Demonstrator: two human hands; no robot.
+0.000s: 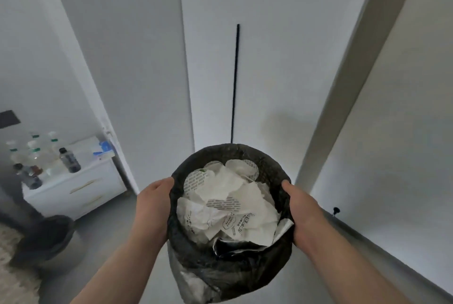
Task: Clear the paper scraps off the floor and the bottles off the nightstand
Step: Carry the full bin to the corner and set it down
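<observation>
the white crumpled paper scraps fill the round bin lined with a black plastic bag, near centre. my left hand and right hand grip its rim on opposite sides. i'd carry it level to the far-left white two-drawer nightstand, where the clear and dark plastic bottles stand.

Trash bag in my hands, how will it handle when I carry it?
Probably light: the trash bag holds mostly crumpled paper scraps. Likely floppy too: its sides crinkle and sag below the left hand and right hand gripping its rim.
</observation>
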